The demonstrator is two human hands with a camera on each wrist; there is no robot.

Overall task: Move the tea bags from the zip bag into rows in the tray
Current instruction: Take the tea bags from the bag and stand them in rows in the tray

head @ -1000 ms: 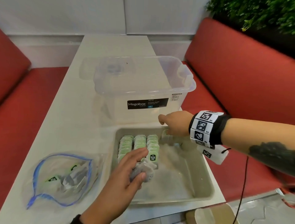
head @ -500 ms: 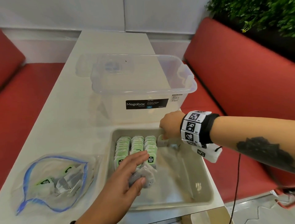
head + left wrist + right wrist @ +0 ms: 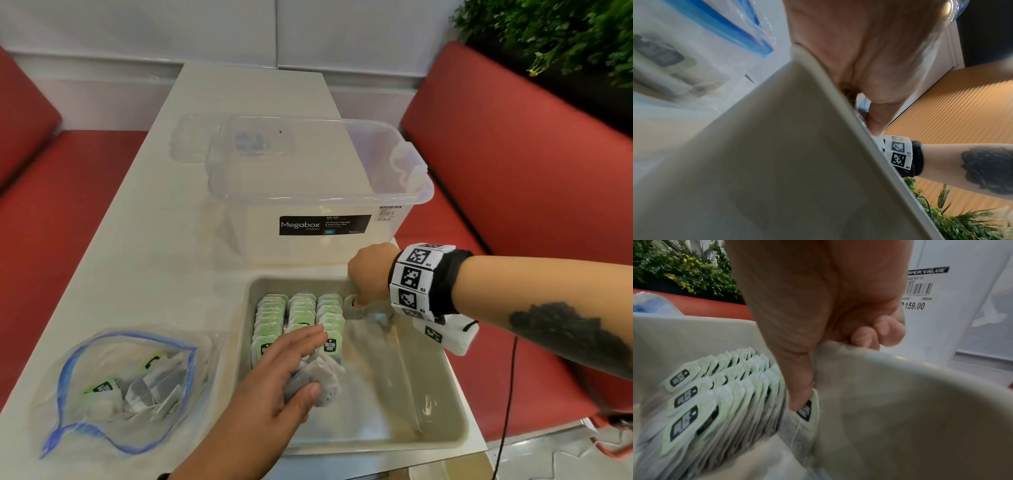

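Hands both down in the tray (image 3: 442, 425) now. The left hand (image 3: 270, 387) reaches in from the near edge, fingers stretched forward over the front of the rows of tea bags (image 3: 301, 318), thumb tucked under and clasping a small bunch of loose tea bags (image 3: 318, 380) against the palm. The left wrist view is mostly filled by the tray's pale wall (image 3: 777, 162), with the blurred zip bag (image 3: 674, 53) off to the side.

Over at the far rim, the right hand (image 3: 370, 274) is curled, knuckles up, wrist banded with black-and-white markers. The right wrist view shows it plainly — thumb (image 3: 799, 386) pressing a single tea bag (image 3: 805, 415) upright against the tray's far wall, the other fingers folded over the rim. That bag stands just beside the third row, the start of a fourth.

Three neat rows stand at the tray's far left; the right half of the tray floor lies bare. The zip bag (image 3: 120, 387) sits open on the white table (image 3: 144, 260) to the tray's left, a few tea bags inside it. The clear storage box (image 3: 308, 192) stands behind the tray.

Against half a second ago — hardly any change. The right hand holds the same spot at the rim, the left keeps its bunch at the front of the rows, and the zip bag lies as it did.
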